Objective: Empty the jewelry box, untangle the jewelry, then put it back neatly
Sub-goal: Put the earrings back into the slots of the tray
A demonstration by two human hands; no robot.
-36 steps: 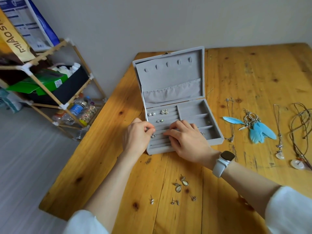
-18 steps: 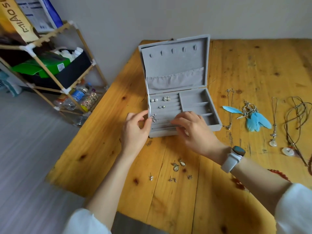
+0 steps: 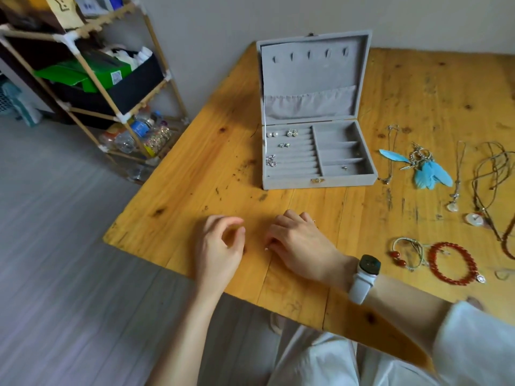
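Hands: both are now drawn back from the box to the near table [image 3: 195, 174] edge. The left hand [image 3: 220, 246] is seen loosely curled, thumb and forefinger apart, nothing visibly pinched. The right hand [image 3: 301, 246] is laid knuckles-up over the loose earrings; whether one is pinched cannot be told.

Meaning: another earring is judged to be fetched next; refilling is partway done.

Box [image 3: 317, 154]: set mid-table, lid raised toward the wall, clasp facing the person, long axis left to right. Four earring pairs [image 3: 281, 146] are seated in the left rolls.

Beyond, right: bracelets [image 3: 451, 263], feather earrings [image 3: 426, 168] and necklaces [image 3: 490, 185] are left laid out.
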